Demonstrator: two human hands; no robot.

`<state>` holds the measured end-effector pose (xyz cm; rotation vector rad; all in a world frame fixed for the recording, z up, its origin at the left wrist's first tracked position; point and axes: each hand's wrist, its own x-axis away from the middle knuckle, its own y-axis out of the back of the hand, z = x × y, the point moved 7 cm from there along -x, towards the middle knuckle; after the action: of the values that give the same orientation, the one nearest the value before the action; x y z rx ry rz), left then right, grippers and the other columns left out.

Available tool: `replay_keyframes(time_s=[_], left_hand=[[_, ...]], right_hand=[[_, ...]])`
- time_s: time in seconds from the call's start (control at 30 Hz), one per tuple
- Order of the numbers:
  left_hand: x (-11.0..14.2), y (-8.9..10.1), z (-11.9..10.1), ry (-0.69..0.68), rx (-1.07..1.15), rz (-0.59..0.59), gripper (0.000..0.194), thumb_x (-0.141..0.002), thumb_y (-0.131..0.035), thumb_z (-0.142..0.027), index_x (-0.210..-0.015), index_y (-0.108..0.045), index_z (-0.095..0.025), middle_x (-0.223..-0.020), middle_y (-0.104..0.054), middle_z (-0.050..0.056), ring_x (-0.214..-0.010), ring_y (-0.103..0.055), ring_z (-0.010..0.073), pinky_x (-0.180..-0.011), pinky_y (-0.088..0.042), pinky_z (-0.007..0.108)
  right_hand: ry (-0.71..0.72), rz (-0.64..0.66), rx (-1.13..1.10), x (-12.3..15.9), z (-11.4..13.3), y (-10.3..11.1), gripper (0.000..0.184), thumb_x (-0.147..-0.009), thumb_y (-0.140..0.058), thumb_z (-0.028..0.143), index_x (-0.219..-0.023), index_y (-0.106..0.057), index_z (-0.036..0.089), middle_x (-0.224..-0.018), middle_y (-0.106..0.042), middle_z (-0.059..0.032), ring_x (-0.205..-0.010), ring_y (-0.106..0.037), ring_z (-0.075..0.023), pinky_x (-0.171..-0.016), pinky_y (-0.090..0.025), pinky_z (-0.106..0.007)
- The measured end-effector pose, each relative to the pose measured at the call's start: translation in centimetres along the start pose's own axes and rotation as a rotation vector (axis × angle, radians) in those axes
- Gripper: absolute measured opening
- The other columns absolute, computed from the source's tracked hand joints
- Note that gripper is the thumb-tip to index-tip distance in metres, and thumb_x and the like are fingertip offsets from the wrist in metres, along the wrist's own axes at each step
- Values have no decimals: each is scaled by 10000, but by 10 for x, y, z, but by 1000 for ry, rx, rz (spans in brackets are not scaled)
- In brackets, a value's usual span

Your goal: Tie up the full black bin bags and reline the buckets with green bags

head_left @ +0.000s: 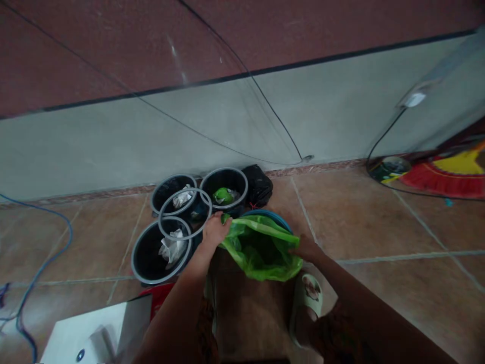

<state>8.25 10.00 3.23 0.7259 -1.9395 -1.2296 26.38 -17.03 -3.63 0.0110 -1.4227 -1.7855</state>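
A green plastic bag (261, 247) lies open over a blue bin (269, 216) on the tiled floor. My left hand (214, 231) grips the bag's left edge, fingers closed. My right hand (306, 248) holds the bag's right edge; its fingers are partly hidden behind the plastic. Left of the bag stand several small black bins with grey rims (161, 255), some holding crumpled white paper (172, 246), one holding something green (223, 195). A loose grey ring (185, 213) rests on top of them.
A tied black bag (258, 186) sits against the grey wall. A slipper (309, 293) shows below the bag. A white box (94, 331) and red object lie at lower left. A blue cable (41, 263) runs at left; a black cable and colourful mat (450, 174) at right.
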Motion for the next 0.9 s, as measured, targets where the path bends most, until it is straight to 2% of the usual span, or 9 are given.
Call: replay_keyframes(time_s=[0.07, 0.1, 0.13, 0.2, 0.33, 0.5, 0.6, 0.7, 0.9], left_hand=[[5, -10, -29, -189, 25, -22, 443, -913, -542, -281, -1338, -585, -164, -1336, -635, 118, -1273, -554, 236, -1112, -389, 335], [7, -17, -41, -270, 23, -21, 435, -892, -544, -214, -1322, -602, -180, -1335, -637, 96, -1277, -544, 224, -1129, -374, 327], [9, -25, -51, -335, 13, -8, 439, -873, -538, -160, -1303, -620, -193, -1323, -643, 80, -1270, -542, 218, -1135, -369, 324], [11, -42, -66, -419, -19, 32, 456, -846, -518, -99, -1271, -647, -204, -1294, -655, 70, -1242, -547, 218, -1127, -375, 326], [4, -63, -79, -460, -107, 72, 452, -841, -499, -80, -1241, -669, -206, -1243, -674, 83, -1206, -540, 244, -1075, -392, 364], [-7, -77, -74, -410, -184, 99, 312, -860, -512, -129, -1056, -739, -214, -1083, -724, 115, -1151, -548, 307, -1004, -382, 452], [-10, -77, -74, -425, -173, 81, 243, -901, -507, -201, -935, -746, -234, -1030, -730, 100, -1130, -562, 299, -1059, -322, 482], [-15, -70, -75, -417, -118, 41, 240, -943, -488, -250, -971, -726, -240, -1061, -726, 75, -1116, -591, 257, -1109, -286, 440], [-42, -71, -82, -340, -92, 100, 273, -992, -411, -238, -1097, -659, -190, -1086, -716, 102, -1026, -656, 210, -913, -431, 301]], right_hand=[[-99, -85, 96, -2, 2, 24, 594, -726, -770, 304, -1248, -633, 56, -1237, -652, -262, -1118, -646, -371, -891, -529, -407], [-73, -143, 120, -3, 12, 36, 678, -753, -750, 335, -1345, -563, 62, -1286, -626, -258, -1173, -616, -374, -931, -509, -415], [-13, -188, 130, -4, 26, 44, 679, -795, -709, 344, -1394, -522, 84, -1312, -617, -237, -1207, -596, -360, -967, -487, -410], [137, -201, 125, -7, 55, 47, 515, -892, -591, 319, -1368, -557, 126, -1304, -641, -182, -1228, -589, -303, -1040, -434, -373], [261, -64, 157, -16, 87, 17, 363, -955, -472, 243, -1257, -652, 151, -1239, -690, -144, -1167, -626, -248, -1057, -405, -329], [202, 4, 237, -31, 78, -9, 344, -948, -493, 271, -1222, -682, 182, -1233, -699, -139, -1184, -601, -294, -988, -445, -373], [190, 33, 231, -38, 73, -9, 331, -927, -533, 302, -1190, -707, 203, -1166, -729, -127, -1167, -612, -308, -968, -451, -397], [209, 70, 160, -46, 70, -2, 271, -913, -547, 312, -1039, -766, 213, -1059, -762, -104, -1049, -674, -280, -901, -469, -356], [70, -198, -101, -74, 47, 27, 256, -926, -533, 294, -950, -771, 203, -916, -771, -60, -835, -697, -180, -707, -448, -221]])
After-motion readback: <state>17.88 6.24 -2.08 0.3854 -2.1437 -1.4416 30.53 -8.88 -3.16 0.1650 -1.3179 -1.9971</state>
